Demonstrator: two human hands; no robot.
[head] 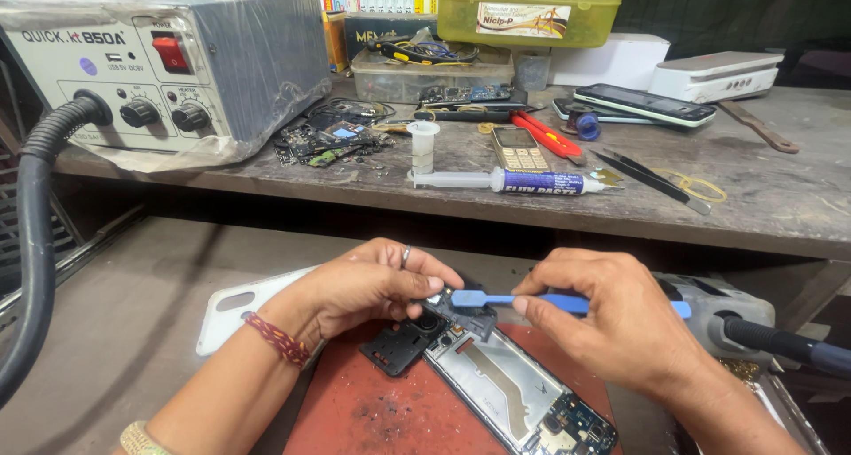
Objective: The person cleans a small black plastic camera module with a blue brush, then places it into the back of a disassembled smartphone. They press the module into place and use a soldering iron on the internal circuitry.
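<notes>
An opened smartphone (519,393) lies on a red mat (372,411), its inner frame and circuit board exposed. My left hand (372,282) pinches a small black part at the phone's top corner. My right hand (612,322) holds a blue plastic pry tool (483,299), whose flat tip touches that same corner. A loose black plastic cover piece (399,344) sits just left of the phone. A white phone back cover (239,309) lies under my left wrist.
On the upper shelf stand a grey hot-air rework station (168,65) with a black hose (35,225), a flux syringe (514,181), a keypad phone (519,147), tweezers (651,178), circuit boards (324,140), plastic boxes (527,12) and another smartphone (643,103). A grey handpiece (727,313) lies right.
</notes>
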